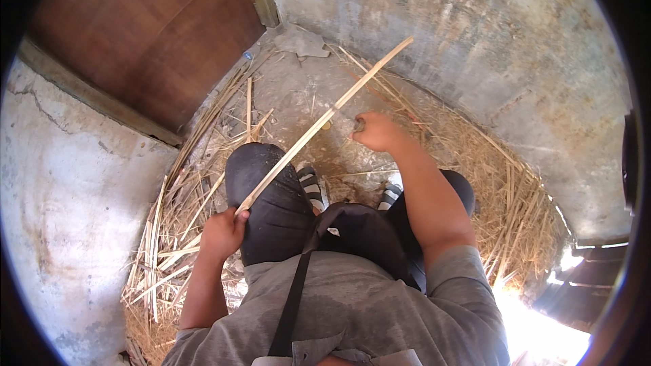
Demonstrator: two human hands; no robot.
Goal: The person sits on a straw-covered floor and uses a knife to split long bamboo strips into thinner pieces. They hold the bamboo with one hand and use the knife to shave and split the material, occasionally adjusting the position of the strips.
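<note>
A long pale strip that looks like split bamboo (291, 154) slants from my left knee up toward the far wall. My left hand (224, 232) is closed around its near end, beside the knee. My right hand (378, 131) is closed on the handle of a knife (346, 114), just right of the strip. The knife's thin blade points left and meets the strip around its middle; whether it has cut in cannot be made out. The strip's far end sticks out unsupported above the floor.
Loose bamboo strips (163, 257) lie in a heap to my left. Shavings (502, 196) pile along the right wall (529, 47). A brown door panel (149, 34) stands at the far left. My sandalled feet (313, 186) are on the floor between my bent knees.
</note>
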